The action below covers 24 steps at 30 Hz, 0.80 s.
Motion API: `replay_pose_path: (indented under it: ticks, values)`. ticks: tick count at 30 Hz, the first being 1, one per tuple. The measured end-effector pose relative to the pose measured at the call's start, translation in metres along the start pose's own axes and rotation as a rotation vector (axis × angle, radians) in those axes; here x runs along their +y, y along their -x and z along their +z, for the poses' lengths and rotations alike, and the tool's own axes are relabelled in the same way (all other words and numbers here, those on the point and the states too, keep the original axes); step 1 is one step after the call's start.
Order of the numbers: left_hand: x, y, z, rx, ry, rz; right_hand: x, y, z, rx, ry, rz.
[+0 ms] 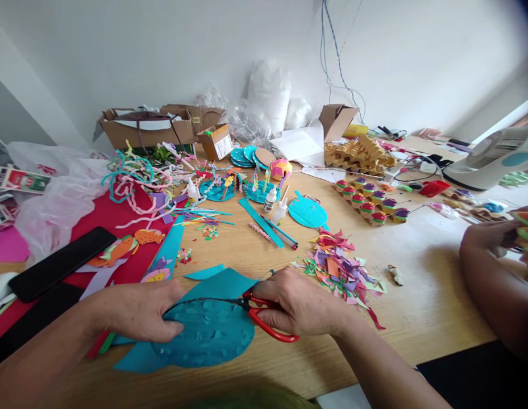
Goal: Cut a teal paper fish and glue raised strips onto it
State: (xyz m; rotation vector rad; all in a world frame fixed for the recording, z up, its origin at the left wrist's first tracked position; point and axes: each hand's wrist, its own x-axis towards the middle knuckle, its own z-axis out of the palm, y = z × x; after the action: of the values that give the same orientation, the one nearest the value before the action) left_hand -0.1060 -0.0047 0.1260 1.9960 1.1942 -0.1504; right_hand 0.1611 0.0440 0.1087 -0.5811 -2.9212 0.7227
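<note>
My right hand (291, 304) grips red-handled scissors (270, 326), whose dark blades lie at the upper edge of a round teal piece with pale glue-like marks (208, 335). Pinched at the left side of that round piece is my left hand (140, 309), thumb on top. Teal paper (223, 282) sticks out beyond the round edge, above and to the lower left. A loose teal strip (204, 272) lies just behind. Part of the blades is hard to make out against the dark rim.
Paper scraps (336, 261) are heaped right of centre. Glue bottles (270, 200) and a teal disc (308, 211) stand farther back. A black phone-like slab (62, 264) lies left. At right are painted egg-carton cups (370, 199), a white fan (494, 156) and another person's arm (489, 278).
</note>
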Motion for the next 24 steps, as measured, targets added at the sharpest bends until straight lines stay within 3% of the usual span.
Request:
replay_pose_path:
  ticks: [5, 13, 24]
  values:
    - [0.001, -0.001, -0.001, -0.073, 0.113, 0.014, -0.002, 0.000, 0.000, -0.004, 0.010, 0.010]
    - [0.006, -0.003, -0.005, -0.118, 0.071, 0.053, -0.003, -0.002, -0.005, -0.029, 0.037, 0.031]
    - [0.008, -0.007, -0.009, -0.073, 0.025, 0.096, 0.000, -0.001, -0.009, -0.045, 0.026, 0.016]
